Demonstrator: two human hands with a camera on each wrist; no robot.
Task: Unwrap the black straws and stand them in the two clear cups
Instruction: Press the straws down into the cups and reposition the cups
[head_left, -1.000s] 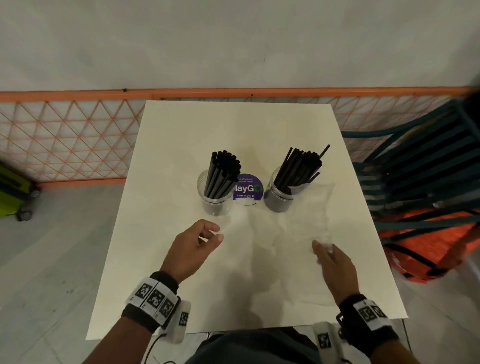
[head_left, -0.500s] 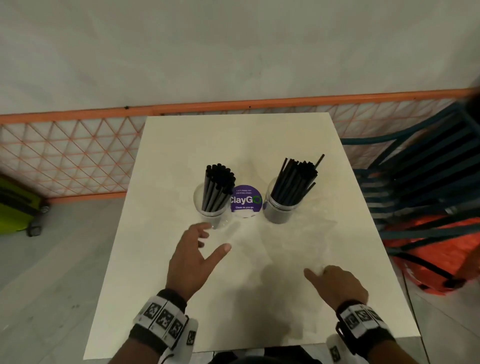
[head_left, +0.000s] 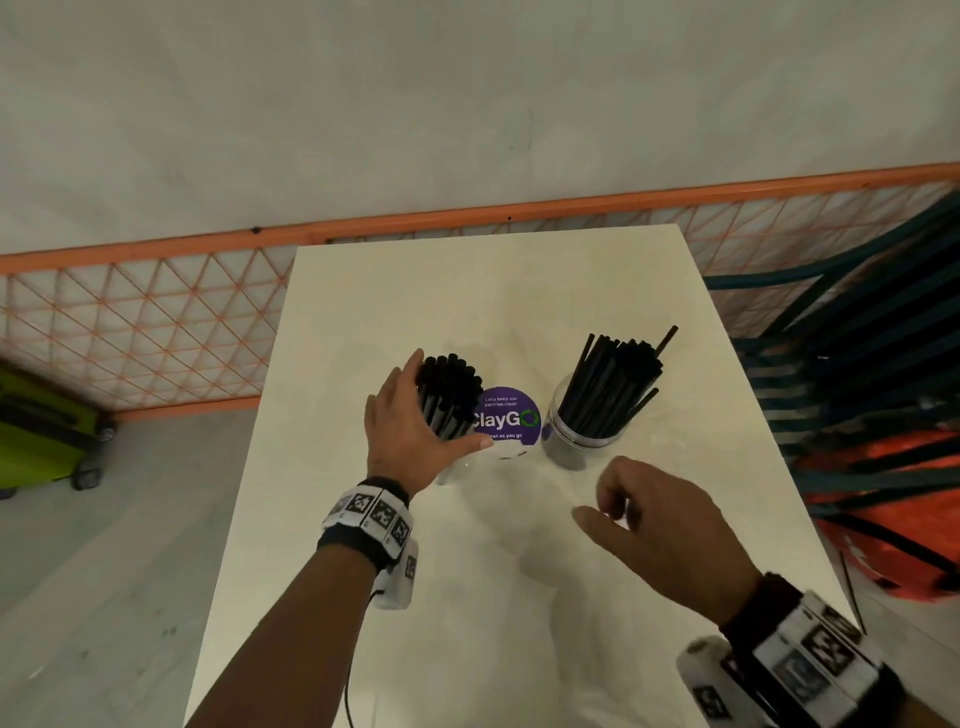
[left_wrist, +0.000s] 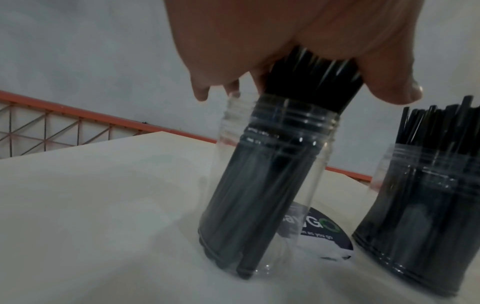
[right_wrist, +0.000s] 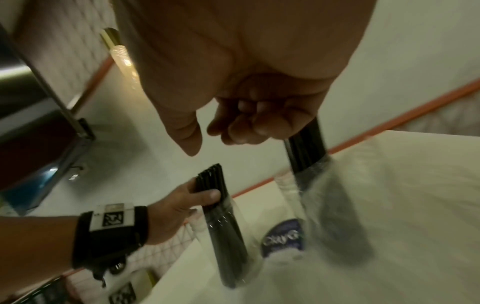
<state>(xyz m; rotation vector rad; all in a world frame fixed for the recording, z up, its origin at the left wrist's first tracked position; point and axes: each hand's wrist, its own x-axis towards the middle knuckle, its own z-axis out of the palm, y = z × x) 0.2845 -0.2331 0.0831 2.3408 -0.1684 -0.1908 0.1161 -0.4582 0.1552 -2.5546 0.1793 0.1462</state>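
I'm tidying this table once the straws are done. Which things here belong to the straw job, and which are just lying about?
Part of the job:
- left cup, its straw bundle gripped by the left hand
- right cup with loose straws
- right hand, holding nothing

Just lying about:
- purple ClayGo sticker
- green case on the floor
- stacked chairs

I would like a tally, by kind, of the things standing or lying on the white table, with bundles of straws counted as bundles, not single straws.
Clear cups: 2, the left cup and the right cup
Bundles of black straws: 2, the left bundle, gripped by the left hand, and the right bundle
Round purple stickers: 1, the sticker between the cups
Total: 5
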